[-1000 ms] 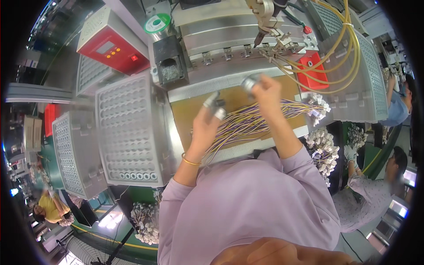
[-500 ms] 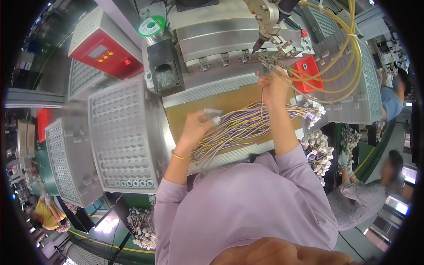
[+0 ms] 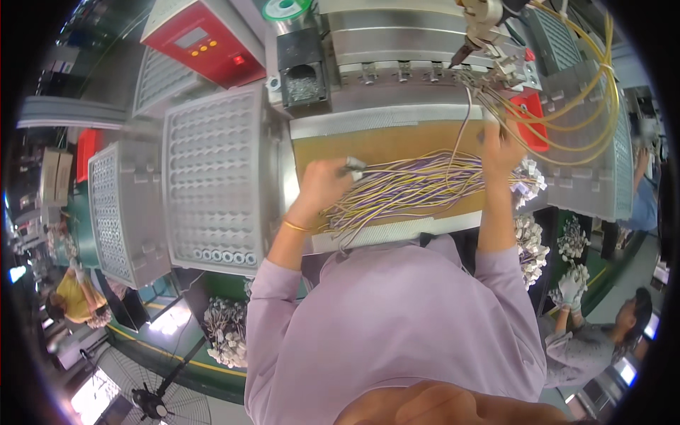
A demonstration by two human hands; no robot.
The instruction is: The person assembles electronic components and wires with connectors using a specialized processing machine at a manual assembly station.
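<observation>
A bundle of thin yellow and purple wires [image 3: 418, 188] lies across a brown work pad [image 3: 382, 145] on the bench. My left hand [image 3: 324, 183] rests on the left part of the bundle and pinches a small grey connector [image 3: 353, 168]. My right hand [image 3: 501, 147] is raised at the right end of the pad, fingers closed around a wire [image 3: 464, 120] that runs up to the metal machine head [image 3: 473, 42]. White connectors [image 3: 528, 185] hang off the bundle's right end.
Grey perforated trays [image 3: 219, 170] stand to my left, a red control box [image 3: 202, 39] behind them. Yellow hoses [image 3: 588, 92] loop at the right. More wire bundles [image 3: 227, 333] hang below the bench. Another person [image 3: 602, 333] sits lower right, one more [image 3: 71, 297] at lower left.
My right hand has gone up and to the right, from the wire bundle to the machine head, drawing one wire with it. My left hand lowered onto the bundle with the connector.
</observation>
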